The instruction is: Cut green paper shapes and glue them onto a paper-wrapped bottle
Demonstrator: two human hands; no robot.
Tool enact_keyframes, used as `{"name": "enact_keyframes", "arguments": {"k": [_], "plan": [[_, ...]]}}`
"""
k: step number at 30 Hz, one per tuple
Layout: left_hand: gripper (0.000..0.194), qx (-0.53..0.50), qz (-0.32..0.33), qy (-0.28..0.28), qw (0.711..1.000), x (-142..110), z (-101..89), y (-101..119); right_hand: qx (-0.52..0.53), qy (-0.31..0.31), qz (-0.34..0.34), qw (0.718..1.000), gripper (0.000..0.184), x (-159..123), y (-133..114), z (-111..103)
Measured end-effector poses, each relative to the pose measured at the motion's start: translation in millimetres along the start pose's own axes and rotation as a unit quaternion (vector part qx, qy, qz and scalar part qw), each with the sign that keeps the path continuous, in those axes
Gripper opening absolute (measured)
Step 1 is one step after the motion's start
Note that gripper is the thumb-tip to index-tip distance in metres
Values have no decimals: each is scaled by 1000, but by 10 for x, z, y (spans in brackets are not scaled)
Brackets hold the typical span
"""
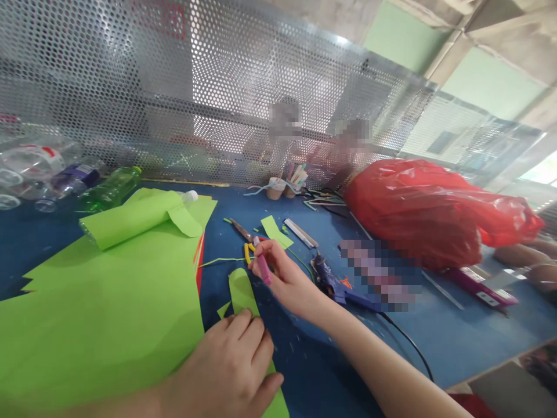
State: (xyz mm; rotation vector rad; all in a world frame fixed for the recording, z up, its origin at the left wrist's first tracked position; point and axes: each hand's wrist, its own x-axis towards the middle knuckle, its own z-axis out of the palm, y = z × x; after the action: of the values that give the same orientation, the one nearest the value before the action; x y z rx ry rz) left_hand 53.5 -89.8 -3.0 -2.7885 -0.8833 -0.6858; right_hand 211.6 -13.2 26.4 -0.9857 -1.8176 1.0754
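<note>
My left hand [237, 354] lies over a light green paper strip [243, 290], fingers pressed down on it and thumb apart. Beyond it, my right hand [282, 276] is closed around a short pink-purple marker [263, 268], held above the strip's far end. Just past the right hand lie scissors [243, 231] with yellow and red on the handles, partly hidden by the fingers. A small green paper scrap [223, 310] sits beside the strip. Large green sheets [130, 313] are stacked to the left, and a bottle wrapped in green paper [134, 217] rests on them.
Right of my hands is a blue glue gun [328, 278] with a black cord. A cut green piece [275, 231] and a thin white-grey tool [300, 233] lie beyond. Clear bottles [35, 168], small cups [276, 188] and a red plastic bag [418, 209] stand along the perforated metal screen.
</note>
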Motion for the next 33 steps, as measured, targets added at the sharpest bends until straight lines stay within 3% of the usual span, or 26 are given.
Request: {"name": "enact_keyframes", "arguments": {"k": [3,5,9,11,14,18,27,33], "plan": [[24,-46,-21,-14,999,23,-33,-51,-5,72,13,997,14,18,-11,-47],[22,-102,-56,4,993,55,-61,-136,48,103,25,993,25,38,-39,-98],[24,-138,-205,137,959,144,-107,-412,227,76,87,967,24,36,-128,-164],[34,-113,-232,158,953,176,-115,-533,255,56,116,958,15,13,-157,-148],[39,-144,-206,105,962,188,-105,-595,240,37,135,961,21,-21,-157,-78],[28,-215,-161,35,963,184,-75,-503,216,-2,131,968,26,-36,-104,26],[32,-248,-201,-95,943,243,-81,-461,179,-14,126,976,30,-35,-72,138],[28,-316,-199,-99,922,295,-230,-540,225,-27,116,967,30,-45,-75,133]]}}
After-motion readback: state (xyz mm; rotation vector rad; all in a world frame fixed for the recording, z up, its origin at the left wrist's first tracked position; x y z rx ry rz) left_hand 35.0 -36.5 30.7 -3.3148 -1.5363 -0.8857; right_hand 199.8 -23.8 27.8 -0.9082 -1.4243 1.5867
